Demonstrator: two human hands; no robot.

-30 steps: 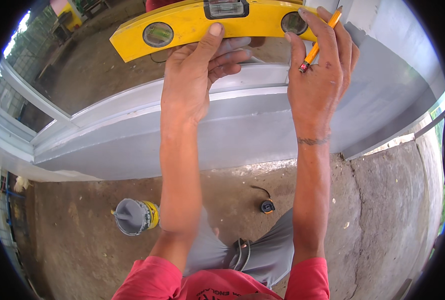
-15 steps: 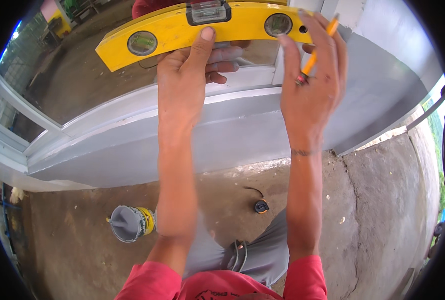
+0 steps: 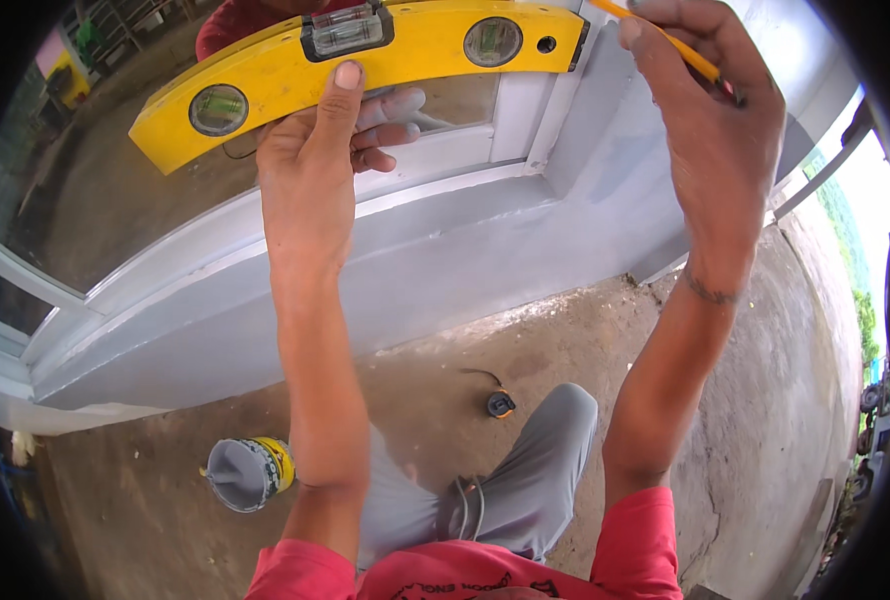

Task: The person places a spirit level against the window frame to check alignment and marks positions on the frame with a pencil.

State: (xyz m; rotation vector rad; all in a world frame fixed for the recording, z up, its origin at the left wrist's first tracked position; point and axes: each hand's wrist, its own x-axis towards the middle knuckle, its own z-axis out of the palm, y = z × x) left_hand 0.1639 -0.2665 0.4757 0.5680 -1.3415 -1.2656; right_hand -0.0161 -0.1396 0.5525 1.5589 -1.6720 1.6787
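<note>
Two hands work high on the window frame [image 3: 435,215]: the left hand [image 3: 310,170] pins the yellow level [image 3: 365,60] against the glass, thumb on its face — the right hand [image 3: 710,130] pinches a pencil [image 3: 665,40]. Marking looks next, needing a steady level. The level now sits higher than earlier.

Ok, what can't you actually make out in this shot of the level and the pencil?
Head view only:
- Pencil: its tip is cut off by the top edge, its other end hidden behind the right hand.
- Spirit level: bubble positions in the vials are too small to read.
- Left hand: fingers partly hidden behind the level.
</note>
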